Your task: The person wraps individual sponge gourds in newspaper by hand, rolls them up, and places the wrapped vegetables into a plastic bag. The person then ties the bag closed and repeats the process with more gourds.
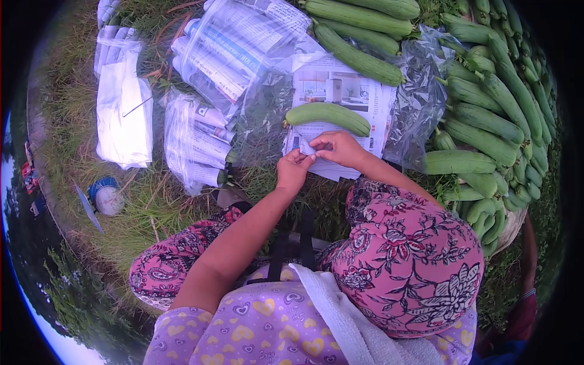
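Observation:
A green sponge gourd [328, 115] lies crosswise on a stack of newspaper sheets [372, 100]. Just below the gourd, my left hand [294, 169] has its thumb and finger pinched at the near edge of the newspaper. My right hand [342, 149] is beside it, its fingers closed on a lifted corner of the newspaper [306, 146]. The two sets of fingertips nearly meet, and they partly hide the paper's edge. Neither hand grips the gourd.
Several sponge gourds [480, 131] are heaped at the right; others [359, 52] lie beyond the papers. Clear plastic bags [420, 91] flank the stack. Left are bagged newspaper-wrapped bundles [198, 143], a white plastic bag [125, 125] and a blue-and-white round container [108, 198] on grass.

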{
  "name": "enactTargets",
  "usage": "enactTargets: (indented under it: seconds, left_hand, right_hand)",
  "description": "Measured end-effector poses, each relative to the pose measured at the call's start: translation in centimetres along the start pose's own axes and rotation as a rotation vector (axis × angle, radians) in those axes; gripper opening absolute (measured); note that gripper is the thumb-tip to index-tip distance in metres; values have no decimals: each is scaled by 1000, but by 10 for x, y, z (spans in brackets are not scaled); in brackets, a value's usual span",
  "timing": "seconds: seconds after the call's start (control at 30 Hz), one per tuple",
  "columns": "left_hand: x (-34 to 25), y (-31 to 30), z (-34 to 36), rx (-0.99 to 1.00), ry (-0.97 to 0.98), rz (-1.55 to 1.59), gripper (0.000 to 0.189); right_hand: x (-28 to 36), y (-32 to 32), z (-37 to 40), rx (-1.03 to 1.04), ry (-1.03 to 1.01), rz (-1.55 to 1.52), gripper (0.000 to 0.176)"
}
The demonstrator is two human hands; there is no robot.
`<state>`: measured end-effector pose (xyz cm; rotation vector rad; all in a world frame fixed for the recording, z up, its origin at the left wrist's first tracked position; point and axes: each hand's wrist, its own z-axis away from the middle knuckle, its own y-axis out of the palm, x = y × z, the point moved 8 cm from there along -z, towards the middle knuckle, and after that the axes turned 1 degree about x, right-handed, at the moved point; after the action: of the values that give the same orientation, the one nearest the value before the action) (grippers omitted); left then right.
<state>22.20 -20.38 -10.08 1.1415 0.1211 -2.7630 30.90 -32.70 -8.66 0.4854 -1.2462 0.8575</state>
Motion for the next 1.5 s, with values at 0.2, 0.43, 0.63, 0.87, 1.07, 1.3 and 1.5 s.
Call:
enactTargets:
  seconds: [0.2, 0.43, 0.63, 0.87, 1.07, 1.3, 1.5]
  left_hand:
    - [-11, 2, 2, 10, -28, -29, 8]
    - [-16, 1, 1, 12, -20, -45, 14]
    - [-22, 0, 2, -21, -36, -43, 24]
    - [-19, -2, -1, -48, -38, -35, 34]
    - [-18, -3, -3, -39, -36, -17, 32]
    - [-27, -1, 1, -43, -41, 3, 28]
    - [-25, -1, -2, -29, -35, -1, 26]
  right_hand:
    - [-7, -2, -3, -15, 16, -122, 29]
    - [-4, -5, -3, -10, 33, -145, 30]
    - [-2, -5, -4, 2, 38, -122, 28]
    - [-9, -2, -5, 3, 33, -137, 29]
    - [-7, -3, -6, 10, 43, -144, 28]
    - [-13, -3, -6, 14, 55, -159, 28]
    - [-18, -1, -8, 15, 61, -189, 27]
